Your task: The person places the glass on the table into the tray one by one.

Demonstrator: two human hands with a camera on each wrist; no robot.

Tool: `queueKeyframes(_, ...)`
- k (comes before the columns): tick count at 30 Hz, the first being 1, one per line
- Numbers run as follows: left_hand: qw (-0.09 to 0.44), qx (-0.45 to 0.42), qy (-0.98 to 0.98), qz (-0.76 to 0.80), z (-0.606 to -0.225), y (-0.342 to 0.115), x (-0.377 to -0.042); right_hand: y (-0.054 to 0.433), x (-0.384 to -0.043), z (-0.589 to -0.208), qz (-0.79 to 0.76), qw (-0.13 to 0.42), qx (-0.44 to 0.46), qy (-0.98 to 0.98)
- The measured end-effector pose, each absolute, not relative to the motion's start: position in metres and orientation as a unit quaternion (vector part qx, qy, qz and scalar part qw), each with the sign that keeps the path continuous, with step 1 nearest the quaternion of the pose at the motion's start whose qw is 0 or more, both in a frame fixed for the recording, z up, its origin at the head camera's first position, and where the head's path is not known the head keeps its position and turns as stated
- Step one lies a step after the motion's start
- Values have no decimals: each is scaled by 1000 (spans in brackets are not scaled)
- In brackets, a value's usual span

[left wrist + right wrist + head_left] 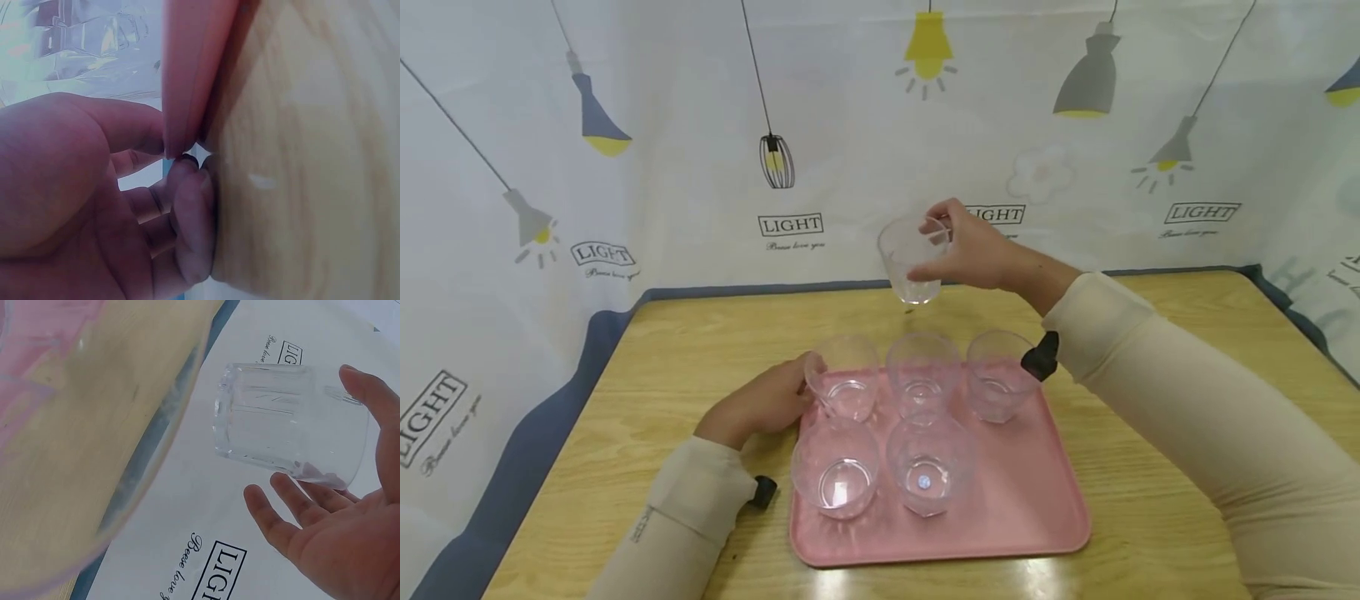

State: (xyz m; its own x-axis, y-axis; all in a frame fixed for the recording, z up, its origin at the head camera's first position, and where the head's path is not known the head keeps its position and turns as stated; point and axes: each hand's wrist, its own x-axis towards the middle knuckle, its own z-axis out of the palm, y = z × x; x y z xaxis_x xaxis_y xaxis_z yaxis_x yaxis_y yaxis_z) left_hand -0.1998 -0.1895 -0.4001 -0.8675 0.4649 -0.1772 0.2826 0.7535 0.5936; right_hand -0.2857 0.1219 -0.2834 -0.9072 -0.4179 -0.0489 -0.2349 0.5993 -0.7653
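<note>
In the head view my right hand (pixel 977 250) holds a clear plastic cup (pixel 914 260) in the air beyond the far edge of the pink tray (pixel 1015 517). Thumb and fingers grip its sides near the rim, and the right wrist view shows the same cup (pixel 269 419) on its side in that camera's tilted image. At the tray's far left corner, my left hand (pixel 771 396) pinches the edge. From the left wrist, the thumb lies against the tray's rim (pixel 187 81) with the other fingers curled low by the tabletop.
Several clear cups stand upright on the tray, among them a front left cup (pixel 837 467) and a far right cup (pixel 998 379). One front cup (pixel 928 462) has a small pale spot at its base. A printed curtain (pixel 865 150) hangs behind the wooden table (pixel 700 325).
</note>
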Motion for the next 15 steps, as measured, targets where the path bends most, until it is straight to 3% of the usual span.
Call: queueKeyframes(15,163,204,921,291,-400,-188,-199,160,-254,-265,-425,37,-160,890)
